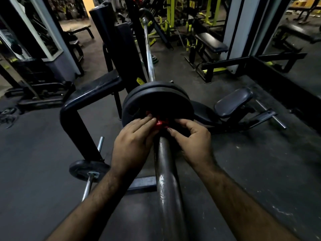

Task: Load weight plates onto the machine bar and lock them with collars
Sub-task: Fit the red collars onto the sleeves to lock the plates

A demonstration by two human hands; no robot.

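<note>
Left to right: a small plate (89, 169) on a thin loose bar on the gym floor (34, 153); the left hand (132, 143), fingers extended, fingertips touching the red collar (159, 122); the collar, seated on the thick dark machine bar (166, 174) against the face of two stacked black weight plates (156, 100); the right hand (192, 138), fingers curled, thumb and fingertips pinching the collar's right side; a padded seat (233, 101) beyond.
</note>
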